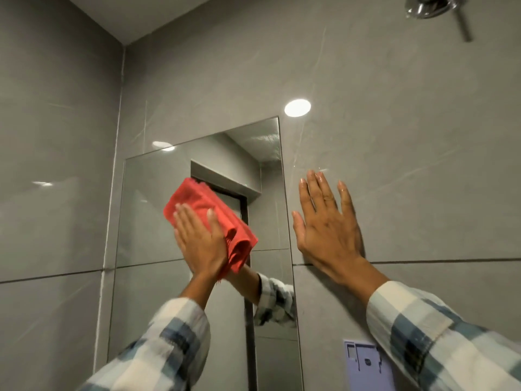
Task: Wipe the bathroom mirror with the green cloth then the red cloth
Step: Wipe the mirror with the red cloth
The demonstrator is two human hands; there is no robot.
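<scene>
A frameless mirror (pixel 146 221) hangs on the grey tiled wall. My left hand (pixel 201 244) presses a folded red cloth (pixel 208 213) flat against the middle of the glass, fingers spread over it. My right hand (pixel 328 227) lies flat and open on the tile just right of the mirror's edge, holding nothing. The mirror reflects my left forearm and checked sleeve. No green cloth is in view.
A chrome shower head (pixel 431 7) juts from the wall at the top right. A pale purple wall plate (pixel 366 362) sits low, right of the mirror. The wall corner (pixel 119 136) runs down just left of the mirror.
</scene>
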